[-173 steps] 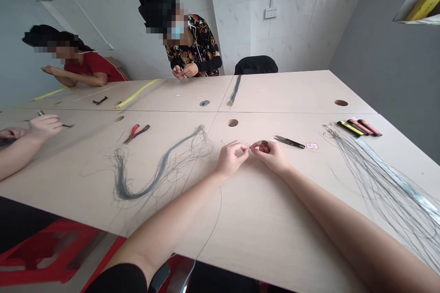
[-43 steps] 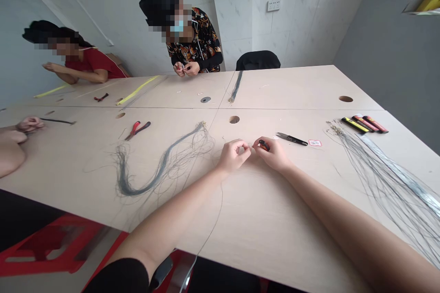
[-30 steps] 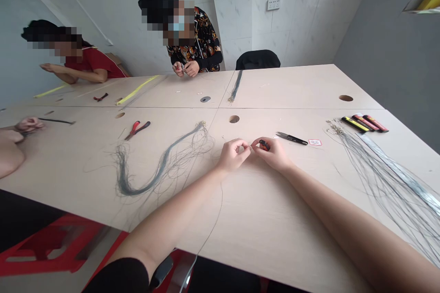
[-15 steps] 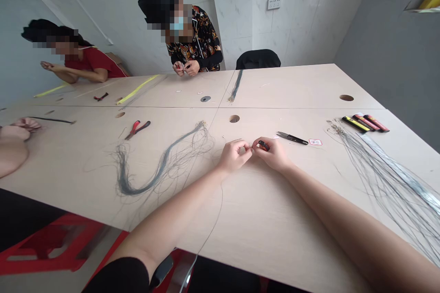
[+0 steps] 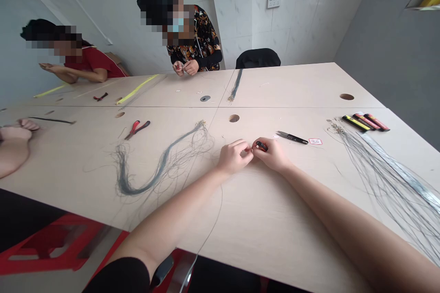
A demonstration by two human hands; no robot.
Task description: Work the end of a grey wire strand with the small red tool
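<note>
Near the middle of the table, my left hand (image 5: 235, 157) is closed in a pinch, fingertips meeting those of the other hand. A thin grey cord (image 5: 221, 206) runs from beneath it down over the table's front edge; its pinched end is too small to see. My right hand (image 5: 272, 155) is wrapped around a small lighter (image 5: 261, 146), dark with a bit of orange, and its thumb and forefinger touch my left fingertips. Thread snips (image 5: 292, 138) lie just beyond my right hand, beside a small red-bordered label (image 5: 315, 141). Left of my hands lies a bundle of grey cords (image 5: 158, 171).
Several more cords (image 5: 364, 169) spread over the right side, near three lighters (image 5: 366, 122). Red-handled pliers (image 5: 136, 130) lie to the left. The table has round holes (image 5: 234, 118). Two people sit opposite; another person's hands (image 5: 20, 130) rest at far left.
My hands stay together in almost the same place; the lighter in my right hand has tilted very slightly. Across the table, a person's fingers have shifted a little.
</note>
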